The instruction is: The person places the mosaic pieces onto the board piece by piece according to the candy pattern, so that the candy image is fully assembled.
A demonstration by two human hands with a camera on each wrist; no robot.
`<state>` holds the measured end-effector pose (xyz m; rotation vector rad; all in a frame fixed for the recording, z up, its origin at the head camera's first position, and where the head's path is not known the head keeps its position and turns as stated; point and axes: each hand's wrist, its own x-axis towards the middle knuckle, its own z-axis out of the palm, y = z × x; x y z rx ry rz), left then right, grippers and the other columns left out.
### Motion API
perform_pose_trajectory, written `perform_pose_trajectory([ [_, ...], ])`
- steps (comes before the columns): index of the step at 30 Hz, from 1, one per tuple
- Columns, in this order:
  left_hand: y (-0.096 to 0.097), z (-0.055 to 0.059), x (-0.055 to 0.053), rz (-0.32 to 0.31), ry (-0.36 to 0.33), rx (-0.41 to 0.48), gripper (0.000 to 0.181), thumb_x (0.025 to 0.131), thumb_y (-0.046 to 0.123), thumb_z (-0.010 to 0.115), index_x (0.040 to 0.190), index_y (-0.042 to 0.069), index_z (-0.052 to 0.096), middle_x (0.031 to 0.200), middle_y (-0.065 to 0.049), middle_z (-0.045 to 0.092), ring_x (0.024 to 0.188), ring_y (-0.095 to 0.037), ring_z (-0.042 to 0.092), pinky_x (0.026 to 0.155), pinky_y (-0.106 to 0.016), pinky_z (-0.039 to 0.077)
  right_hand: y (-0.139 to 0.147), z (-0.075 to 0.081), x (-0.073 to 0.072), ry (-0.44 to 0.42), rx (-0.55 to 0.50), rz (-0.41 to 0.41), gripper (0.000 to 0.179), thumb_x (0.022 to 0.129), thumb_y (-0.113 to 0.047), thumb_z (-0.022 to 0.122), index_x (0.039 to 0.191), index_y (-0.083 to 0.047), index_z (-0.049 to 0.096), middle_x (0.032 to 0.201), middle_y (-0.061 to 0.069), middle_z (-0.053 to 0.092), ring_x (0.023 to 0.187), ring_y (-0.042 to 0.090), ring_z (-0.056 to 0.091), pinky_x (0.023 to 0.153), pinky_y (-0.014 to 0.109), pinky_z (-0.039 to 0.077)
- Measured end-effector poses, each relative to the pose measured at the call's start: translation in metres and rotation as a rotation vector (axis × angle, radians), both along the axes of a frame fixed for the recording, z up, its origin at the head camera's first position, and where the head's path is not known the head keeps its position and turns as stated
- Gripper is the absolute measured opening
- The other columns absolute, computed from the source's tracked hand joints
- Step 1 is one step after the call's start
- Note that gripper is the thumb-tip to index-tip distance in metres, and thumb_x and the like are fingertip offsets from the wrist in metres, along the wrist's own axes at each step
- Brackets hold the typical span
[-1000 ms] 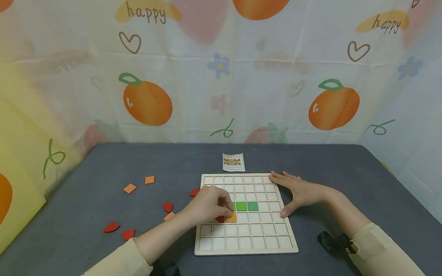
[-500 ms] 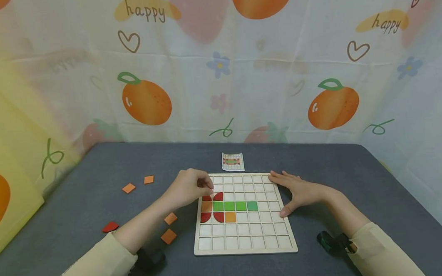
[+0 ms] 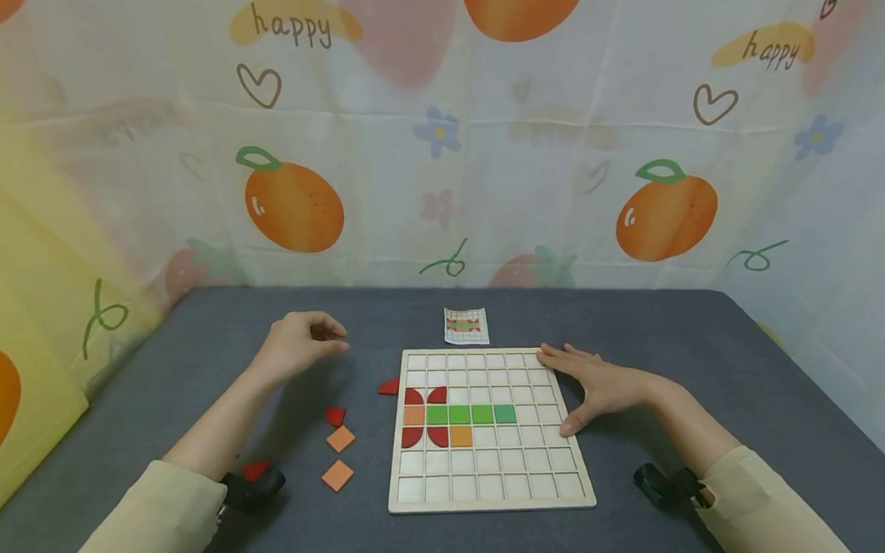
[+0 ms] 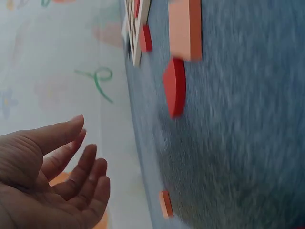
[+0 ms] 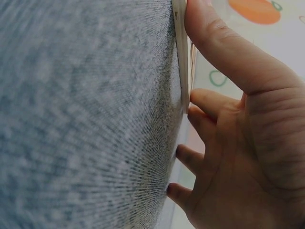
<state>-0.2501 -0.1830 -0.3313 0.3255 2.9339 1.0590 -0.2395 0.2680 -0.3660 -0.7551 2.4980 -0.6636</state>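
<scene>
A pale wooden grid board [image 3: 491,491] lies on the dark table. In its cells sit several red quarter-round tiles [image 3: 439,436], a row of green square tiles [image 3: 460,414] and two orange ones [image 3: 461,436]. My left hand [image 3: 299,342] hovers above the table left of the board's far corner; in the left wrist view its fingers are loosely bent with nothing between them. With fingers spread, my right hand [image 3: 606,385] rests on the board's right edge, thumb near the middle of that side and forefinger at the far corner.
Left of the board lie loose orange square tiles [image 3: 338,475] and red tiles [image 3: 335,416]. One red tile [image 3: 388,386] is close against the board's left edge. A small pattern card [image 3: 466,326] lies behind the board. A printed curtain [image 3: 376,146] hangs beyond the table.
My left hand has left the orange tile's cell on the board, passed over its upper left part, and moved off to the far left. The right hand has stayed in place.
</scene>
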Motion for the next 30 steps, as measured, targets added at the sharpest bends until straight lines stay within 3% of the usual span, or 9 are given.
perform_pose_trajectory([
  [5,-0.018,-0.003,-0.006,0.022,-0.085,-0.014,0.040,0.094,0.028,0.066,0.124,0.002,0.064,0.127,-0.023,0.064,0.112,-0.039,0.061,0.084,-0.043,0.054,0.000,-0.001,0.000,-0.003,-0.003,0.001,0.119,0.073,-0.047,0.084,0.159,-0.009,0.011,0.168,0.017,0.001,0.152,0.049,-0.010,0.111,0.077,-0.006],
  [10,-0.035,-0.007,-0.012,0.021,-0.153,-0.024,0.047,0.095,0.026,0.065,0.131,-0.003,0.058,0.138,-0.031,0.054,0.125,-0.048,0.051,0.098,-0.057,0.047,0.000,-0.002,0.000,-0.002,-0.001,-0.002,0.119,0.073,-0.046,0.084,0.160,-0.010,0.011,0.168,0.016,0.002,0.152,0.048,-0.010,0.111,0.077,-0.005],
  [17,-0.052,-0.014,-0.019,0.031,-0.237,-0.046,0.049,0.091,0.021,0.069,0.131,-0.006,0.058,0.138,-0.034,0.052,0.124,-0.050,0.050,0.096,-0.055,0.049,0.000,-0.002,0.000,-0.003,-0.001,-0.004,0.119,0.073,-0.046,0.084,0.160,-0.010,0.011,0.168,0.015,0.002,0.153,0.048,-0.010,0.112,0.077,-0.005],
  [30,-0.052,-0.020,-0.017,0.056,-0.181,-0.129,0.034,0.088,0.018,0.073,0.114,-0.002,0.071,0.125,-0.027,0.064,0.115,-0.048,0.055,0.089,-0.051,0.052,0.001,0.001,0.001,0.012,-0.004,0.009,0.119,0.073,-0.047,0.084,0.159,-0.009,0.011,0.168,0.018,0.002,0.151,0.051,-0.009,0.111,0.078,-0.004],
])
